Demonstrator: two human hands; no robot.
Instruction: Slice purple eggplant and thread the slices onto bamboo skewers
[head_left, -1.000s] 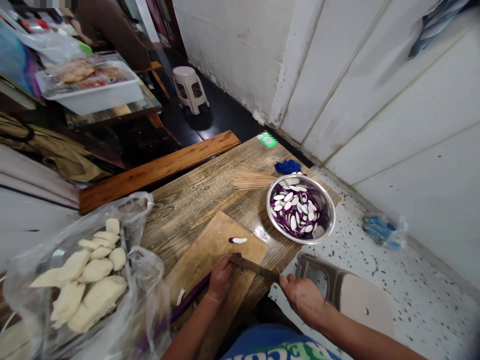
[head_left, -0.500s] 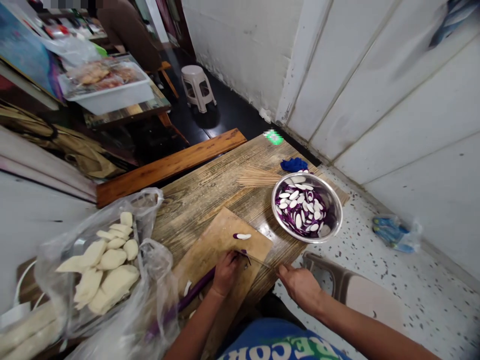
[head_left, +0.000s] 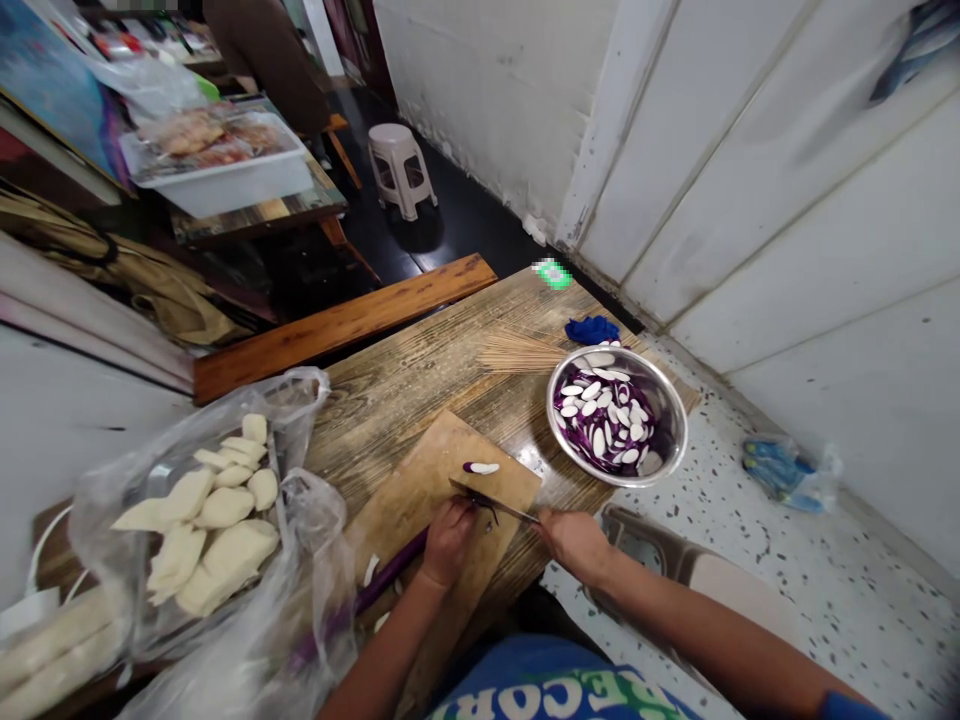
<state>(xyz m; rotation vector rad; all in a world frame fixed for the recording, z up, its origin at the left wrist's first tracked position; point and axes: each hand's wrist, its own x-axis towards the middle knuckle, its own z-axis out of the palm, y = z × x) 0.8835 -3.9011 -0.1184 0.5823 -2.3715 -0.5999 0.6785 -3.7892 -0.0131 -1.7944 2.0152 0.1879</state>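
Observation:
My right hand (head_left: 574,540) is closed round the handle of a knife (head_left: 499,503), its blade reaching left across the cutting board (head_left: 442,440). Beside the blade, my left hand (head_left: 450,540) presses its curled fingers on the end of a long purple eggplant (head_left: 394,568). The eggplant's far end runs down-left beneath clear plastic. Cut eggplant slices (head_left: 481,468) lie on the board just beyond the blade. To the right, a steel bowl (head_left: 679,445) holds many purple-skinned white slices. My fingertips are partly hidden by the knife.
At left, a tray of pale peeled pieces (head_left: 225,515) sits in a plastic bag (head_left: 315,520). Thin wooden skewers (head_left: 521,352) and a blue cloth (head_left: 592,330) lie behind the bowl. A plastic stool (head_left: 720,590) stands at right. A person (head_left: 262,60) is in the background.
My right hand and the knife have moved left and slightly up, and more of the blade's flat face shows. My left hand stays on the eggplant.

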